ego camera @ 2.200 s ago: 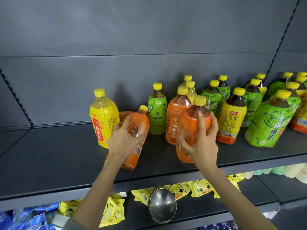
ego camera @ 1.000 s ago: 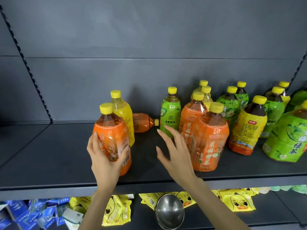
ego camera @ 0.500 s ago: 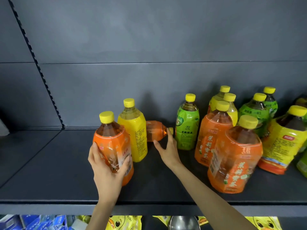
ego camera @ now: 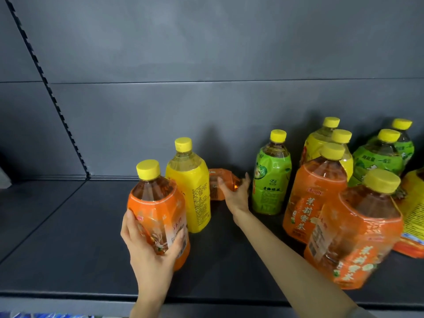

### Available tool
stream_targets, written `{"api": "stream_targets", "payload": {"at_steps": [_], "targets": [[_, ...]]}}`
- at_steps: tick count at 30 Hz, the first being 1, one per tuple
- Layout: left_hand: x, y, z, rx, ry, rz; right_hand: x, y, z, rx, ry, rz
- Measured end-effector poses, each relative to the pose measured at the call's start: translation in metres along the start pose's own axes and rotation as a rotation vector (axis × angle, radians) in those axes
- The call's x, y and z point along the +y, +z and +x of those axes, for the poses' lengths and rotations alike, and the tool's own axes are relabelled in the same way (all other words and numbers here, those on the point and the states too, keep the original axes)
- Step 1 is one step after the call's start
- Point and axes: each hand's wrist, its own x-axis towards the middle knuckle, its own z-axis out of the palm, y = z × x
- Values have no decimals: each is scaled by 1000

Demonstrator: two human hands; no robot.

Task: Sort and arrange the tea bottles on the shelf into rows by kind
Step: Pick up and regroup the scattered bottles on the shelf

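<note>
Toppled orange bottle (ego camera: 214,191) on its side at the far part of the shelf (ego camera: 57,237), just behind the yellow bottle (ego camera: 190,191), long axis left to right, neck end rightward within the grip of the right hand (ego camera: 236,196), thumb and fingers curled round it; left hand (ego camera: 149,249) clasping the upright orange bottle (ego camera: 156,210) at near left.

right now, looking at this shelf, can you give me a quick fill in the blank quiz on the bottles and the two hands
1. The left hand grips an upright bottle with an ____ label.
2. The right hand holds the fallen bottle, which lies on its ____.
3. The neighbouring bottle, standing between the two hands, has a ____ label.

Missing words: orange; side; yellow
</note>
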Motion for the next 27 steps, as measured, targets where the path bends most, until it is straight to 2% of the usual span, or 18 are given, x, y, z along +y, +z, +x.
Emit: {"api": "stream_targets", "payload": {"at_steps": [12,20,27], "targets": [[-1,3,2,22,-1,28,-4,9,4,46,-45,105],[-1,4,2,37,0,32,-33,12,6,-47,-265,-5],[-2,5,2,42,-5,42,-65,7,11,-103,-447,-197]]}}
